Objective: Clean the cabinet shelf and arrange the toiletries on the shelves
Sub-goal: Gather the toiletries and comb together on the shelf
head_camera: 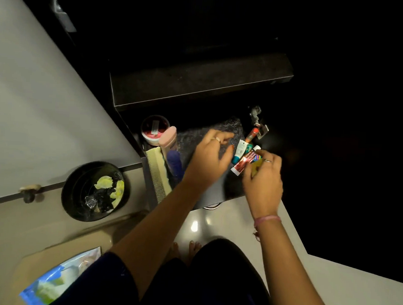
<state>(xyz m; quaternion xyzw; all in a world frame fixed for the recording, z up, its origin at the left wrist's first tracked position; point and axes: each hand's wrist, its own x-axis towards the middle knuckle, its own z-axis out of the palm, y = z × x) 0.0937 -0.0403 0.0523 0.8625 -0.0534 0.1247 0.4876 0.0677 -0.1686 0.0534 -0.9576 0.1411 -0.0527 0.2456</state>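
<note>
I stand over the lower cabinet shelf [206,138], a dark speckled surface below the upper shelf [200,81]. My left hand [210,157] rests on the shelf surface with its fingers [225,136] straight and slightly spread, holding nothing that I can see. My right hand [264,177], at 3 o'clock from the left, has its fingers curled around a red toothpaste tube [243,163] and a small yellow item [256,166]; what that item is I cannot tell. Touching the tube at its 11 o'clock lies a teal-and-white tube [239,151], and at 12 o'clock an orange-capped stick [252,134] beside the door hinge [256,120]. At 9 o'clock from my left hand stand a round jar [153,128], a pink bottle [169,136] and a blue bottle [175,162], with a comb [158,173] along the shelf's front left edge. Risk: the tubes at the right are crowded together, so lifting one may drag its neighbours off the front edge to the floor [215,221]. Sweeping the left hand toward 9 o'clock may topple the upright bottles. Two items in one grip may slip. The waste bin [95,190] stands at 8 o'clock.
</note>
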